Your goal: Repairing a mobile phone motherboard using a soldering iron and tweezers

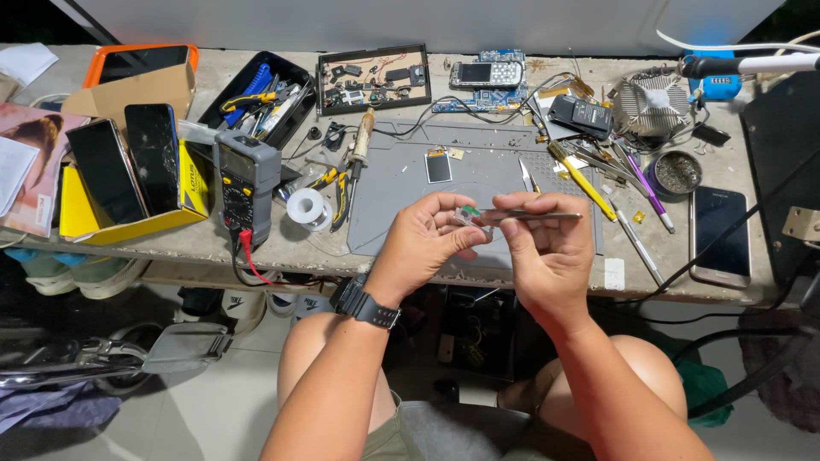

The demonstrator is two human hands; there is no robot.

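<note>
Over a grey work mat (401, 183) on a cluttered repair bench (213, 243), the left hand (423, 239) pinches a small green-marked component (471, 213) between curled fingertips. The right hand (547, 248), fingers closed, grips metal tweezers (534, 216) whose tips meet that component. A multimeter (248, 183) stands nearby.

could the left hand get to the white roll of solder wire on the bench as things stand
Probably yes, once freed: the left hand pinches a small green-tipped part, but the white solder wire roll lies just to its left on the grey concrete bench, nothing between them.
</note>
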